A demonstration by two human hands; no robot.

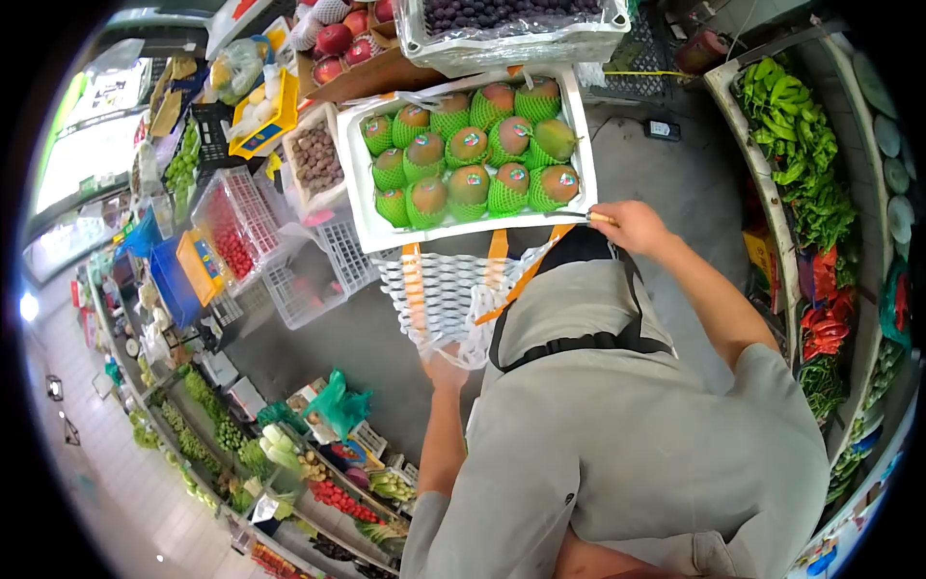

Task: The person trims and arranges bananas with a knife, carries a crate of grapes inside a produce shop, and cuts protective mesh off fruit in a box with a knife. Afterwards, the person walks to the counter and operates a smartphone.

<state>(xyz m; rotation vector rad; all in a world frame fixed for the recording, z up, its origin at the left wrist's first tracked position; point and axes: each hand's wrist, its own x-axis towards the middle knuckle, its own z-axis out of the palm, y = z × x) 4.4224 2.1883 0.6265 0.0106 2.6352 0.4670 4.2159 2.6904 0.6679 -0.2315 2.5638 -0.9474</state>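
A white foam box [362, 207] of mangoes in green foam net sleeves [469, 144] lies open in front of me. Over its near edge hangs white foam netting [449, 289] with strips of orange tape [498, 257]. My left hand [447, 369] is closed on the lower end of this netting, its fingers partly covered by it. At the box's near right corner, my right hand [632, 228] grips a small tan-handled tool [603, 219]; I cannot make out its blade or tip.
Behind the box stands a crate of dark grapes [511, 13] under clear film. Left are a tray of brown round fruit [314, 156], plastic crates [302, 288] and a blue bin [176, 280]. Shelves of green peppers [781, 101] run along the right; vegetable shelves [338, 497] curve round the lower left.
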